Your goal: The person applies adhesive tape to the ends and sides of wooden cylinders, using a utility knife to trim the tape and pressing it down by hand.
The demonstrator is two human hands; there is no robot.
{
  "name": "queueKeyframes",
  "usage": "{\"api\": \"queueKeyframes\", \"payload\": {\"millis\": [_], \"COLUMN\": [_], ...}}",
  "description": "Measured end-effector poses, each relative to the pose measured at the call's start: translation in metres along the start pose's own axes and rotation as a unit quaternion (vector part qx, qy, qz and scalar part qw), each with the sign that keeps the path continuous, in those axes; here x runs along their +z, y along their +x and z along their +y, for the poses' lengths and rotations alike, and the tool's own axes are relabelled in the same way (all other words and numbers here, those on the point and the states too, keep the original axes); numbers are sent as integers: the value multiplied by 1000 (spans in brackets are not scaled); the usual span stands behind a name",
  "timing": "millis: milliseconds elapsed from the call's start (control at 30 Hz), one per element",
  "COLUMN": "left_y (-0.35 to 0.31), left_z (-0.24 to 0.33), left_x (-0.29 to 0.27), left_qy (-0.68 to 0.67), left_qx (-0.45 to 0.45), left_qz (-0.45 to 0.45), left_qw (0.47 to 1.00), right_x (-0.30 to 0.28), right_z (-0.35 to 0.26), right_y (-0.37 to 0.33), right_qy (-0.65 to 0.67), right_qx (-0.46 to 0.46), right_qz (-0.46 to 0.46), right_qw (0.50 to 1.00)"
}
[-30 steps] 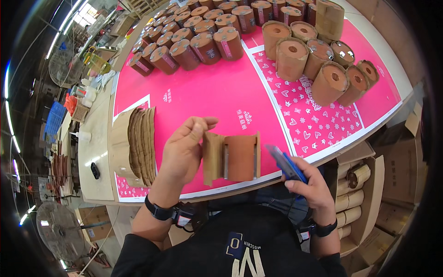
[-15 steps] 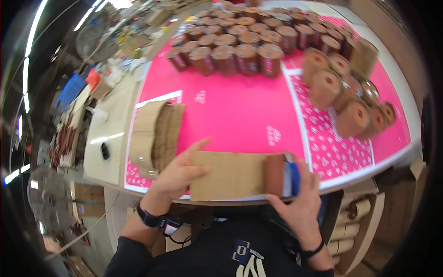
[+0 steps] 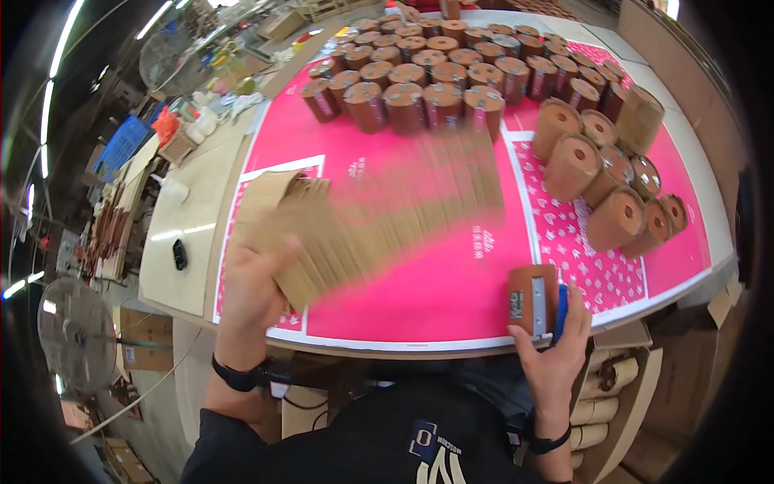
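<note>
A long strip of corrugated cardboard [image 3: 395, 214], smeared by motion, stretches across the middle of the pink sheet. My left hand [image 3: 256, 282] is closed on its near left end. Close to the table's front edge stands a brown cylinder-like box [image 3: 524, 300] with a metal strip on its side. My right hand [image 3: 556, 347] grips it at its right side, thumb at the base. Between those fingers and the box shows a blue piece [image 3: 562, 310], its kind unclear. Beside my left hand lies a bundle of folded cardboard [image 3: 262, 198], partly covered by the strip.
Many brown cylinders [image 3: 403, 105] stand in rows at the far side. Several cardboard-wrapped cylinders [image 3: 574, 165] are grouped on the right. A small black object [image 3: 180, 254] lies on the pale table at left. Below right, an open carton [image 3: 645, 403] holds cream rolls.
The cardboard, earlier flat against the brown box between my hands, has swung up and away, unfolding into a long strip. My left hand moved left; my right hand shifted right with the box.
</note>
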State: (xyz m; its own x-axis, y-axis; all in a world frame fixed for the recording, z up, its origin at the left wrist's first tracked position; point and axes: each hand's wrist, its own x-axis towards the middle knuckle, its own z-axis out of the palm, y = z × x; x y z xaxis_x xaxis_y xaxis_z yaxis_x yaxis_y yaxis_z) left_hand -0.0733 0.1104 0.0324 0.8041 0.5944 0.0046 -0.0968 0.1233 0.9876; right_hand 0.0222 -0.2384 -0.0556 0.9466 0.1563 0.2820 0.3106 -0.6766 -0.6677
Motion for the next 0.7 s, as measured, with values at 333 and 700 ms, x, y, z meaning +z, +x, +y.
{"api": "queueKeyframes", "payload": {"millis": [333, 700], "left_y": [-13, -1], "left_z": [-49, -55], "left_x": [-130, 48], "left_qy": [691, 546], "left_qx": [110, 399], "left_qz": [-97, -165], "left_qw": [708, 718], "right_x": [0, 1], "right_z": [22, 48], "right_y": [4, -2], "right_qy": [181, 254], "right_qx": [128, 170], "right_qz": [-6, 27], "right_qw": [975, 952]}}
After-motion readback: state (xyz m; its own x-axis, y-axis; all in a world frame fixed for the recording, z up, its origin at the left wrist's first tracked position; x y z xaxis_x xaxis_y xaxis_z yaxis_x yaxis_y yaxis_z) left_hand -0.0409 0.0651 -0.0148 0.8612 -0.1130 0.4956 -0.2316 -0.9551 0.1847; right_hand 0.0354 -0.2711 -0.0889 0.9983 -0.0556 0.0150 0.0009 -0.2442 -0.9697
